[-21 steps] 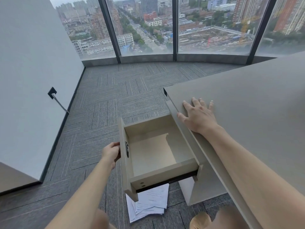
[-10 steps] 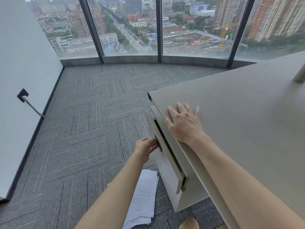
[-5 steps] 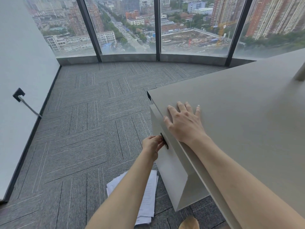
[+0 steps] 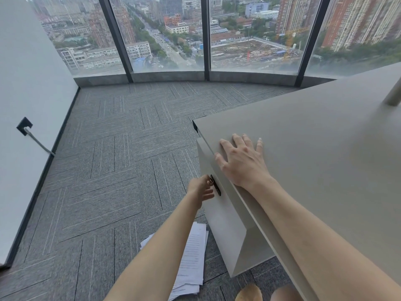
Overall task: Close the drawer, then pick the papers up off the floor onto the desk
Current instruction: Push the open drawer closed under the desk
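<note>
A white wall (image 4: 26, 101) is running down the left side, with a black wall plate (image 4: 24, 126) and its cable (image 4: 40, 144) hanging toward the baseboard. Right of it, grey carpet floor (image 4: 104, 181) is lying wide and bare all the way to the curved window (image 4: 165, 33), giving plenty of open room beside the desk. Lower down, the papers (image 4: 194, 257) are lying in a loose, fanned stack on the carpet just beside the pedestal's near corner, partly hidden under the left forearm and well apart from both sets of fingers.

The left hand (image 4: 200, 189) is reaching to the drawer (image 4: 219, 213), whose front is sitting flush with the pedestal. Its fingers are curling at the dark handle (image 4: 216, 185), with the fingertips touching it; whether they are actually pinching it or only resting there cannot be told.

Further right, the right hand (image 4: 243, 162) is lying flat on the desk (image 4: 325, 159) near its left edge, fingers spread and holding nothing, the thumb sitting right at the rim above the drawer. The desk's corner is jutting out over the carpet beyond the fingertips. At the far right a grey post (image 4: 395, 92) is rising from the desktop.
</note>
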`<state>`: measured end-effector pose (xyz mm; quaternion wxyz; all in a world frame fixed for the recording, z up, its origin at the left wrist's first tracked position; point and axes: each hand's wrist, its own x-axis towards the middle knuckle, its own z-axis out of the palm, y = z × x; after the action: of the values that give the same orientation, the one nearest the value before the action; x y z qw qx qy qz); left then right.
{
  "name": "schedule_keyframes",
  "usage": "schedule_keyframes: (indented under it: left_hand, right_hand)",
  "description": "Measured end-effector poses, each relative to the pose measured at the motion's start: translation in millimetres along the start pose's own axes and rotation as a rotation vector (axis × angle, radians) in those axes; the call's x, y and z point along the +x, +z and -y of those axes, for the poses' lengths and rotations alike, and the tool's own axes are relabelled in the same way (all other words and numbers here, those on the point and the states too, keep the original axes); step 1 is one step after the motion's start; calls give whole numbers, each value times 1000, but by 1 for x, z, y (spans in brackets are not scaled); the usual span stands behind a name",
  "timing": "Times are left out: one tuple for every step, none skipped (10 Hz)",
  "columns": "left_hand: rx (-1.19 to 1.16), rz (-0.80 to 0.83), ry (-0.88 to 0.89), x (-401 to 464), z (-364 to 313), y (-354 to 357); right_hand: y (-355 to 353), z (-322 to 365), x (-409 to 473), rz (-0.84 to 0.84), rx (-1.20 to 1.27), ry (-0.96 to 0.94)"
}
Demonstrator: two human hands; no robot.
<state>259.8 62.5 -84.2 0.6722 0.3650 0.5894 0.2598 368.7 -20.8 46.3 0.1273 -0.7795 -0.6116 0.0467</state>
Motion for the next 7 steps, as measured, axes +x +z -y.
schedule_keyframes:
  left_hand:
    - [22, 41, -63, -1, -3, -3]
    - [36, 89, -181, -2, -7, -3]
    - [4, 109, -295, 1, -9, 0]
    - [-32, 68, -332, 4, -11, 5]
    - [-16, 62, -352, 7, -9, 6]
    - [88, 60, -306, 9, -8, 5]
    - [228, 33, -203, 9, -6, 1]
  right_hand:
    - [1, 0, 1, -3, -2, -3]
    - [1, -1, 1, -8, -3, -5]
    - [2, -1, 1, -8, -3, -4]
    - [3, -1, 2, -6, -5, -5]
    - [3, -1, 3, -9, -9, -13]
    - [3, -1, 3, -6, -6, -6]
    - [2, -1, 1, 3, -8, -6]
